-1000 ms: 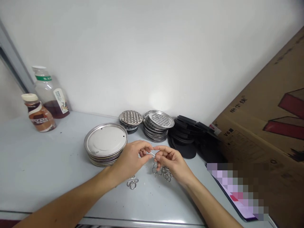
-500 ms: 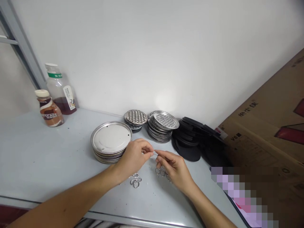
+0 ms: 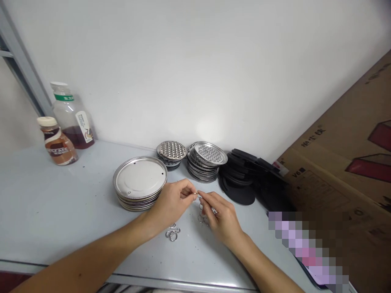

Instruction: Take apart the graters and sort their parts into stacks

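Note:
My left hand (image 3: 179,201) and my right hand (image 3: 221,213) meet fingertip to fingertip over the table. Between them is a thin metal wire piece (image 3: 199,197), pinched at both ends; most of it hides behind the fingers. Several bent wire pieces with ring-shaped loops (image 3: 173,234) lie below my left wrist. More small metal rings (image 3: 200,219) show beside and partly under my right hand. Just behind my left hand rises a stack of round metal lids or discs (image 3: 140,177), the top one plain with small holes.
Round grater discs (image 3: 172,150) and a stack of slotted metal discs (image 3: 207,156) stand near the wall. Black plastic parts (image 3: 241,179) are piled beside a cardboard box (image 3: 330,175) at right. Two bottles, a small brown one (image 3: 59,146) and a larger one (image 3: 77,136), stand at left.
My view has shifted slightly, so the things on the table sit a little further left. Both hands keep their pinch on the wire piece, my right fingertips slightly closer to my left.

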`<action>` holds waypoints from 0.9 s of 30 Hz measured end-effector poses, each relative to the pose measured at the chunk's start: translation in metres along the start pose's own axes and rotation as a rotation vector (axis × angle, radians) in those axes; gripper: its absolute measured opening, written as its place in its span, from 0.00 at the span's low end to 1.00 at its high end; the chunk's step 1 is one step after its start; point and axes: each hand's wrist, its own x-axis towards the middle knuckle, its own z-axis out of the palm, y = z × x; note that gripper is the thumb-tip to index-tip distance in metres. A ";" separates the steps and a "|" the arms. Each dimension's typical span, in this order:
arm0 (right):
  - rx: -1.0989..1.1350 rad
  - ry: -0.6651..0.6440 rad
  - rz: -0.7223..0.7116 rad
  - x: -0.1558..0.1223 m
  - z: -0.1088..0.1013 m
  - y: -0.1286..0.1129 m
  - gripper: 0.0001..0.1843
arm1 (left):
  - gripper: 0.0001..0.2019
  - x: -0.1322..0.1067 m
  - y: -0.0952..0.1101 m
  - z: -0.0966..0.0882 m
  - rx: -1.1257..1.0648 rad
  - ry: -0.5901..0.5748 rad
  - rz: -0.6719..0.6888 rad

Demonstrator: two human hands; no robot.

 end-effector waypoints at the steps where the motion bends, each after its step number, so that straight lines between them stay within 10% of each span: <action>1: -0.048 0.004 -0.028 -0.001 0.001 0.001 0.17 | 0.02 0.000 0.001 0.000 0.004 -0.002 0.009; 27: -0.056 0.138 0.212 0.011 0.004 -0.017 0.17 | 0.08 0.005 -0.010 0.016 0.271 0.190 0.272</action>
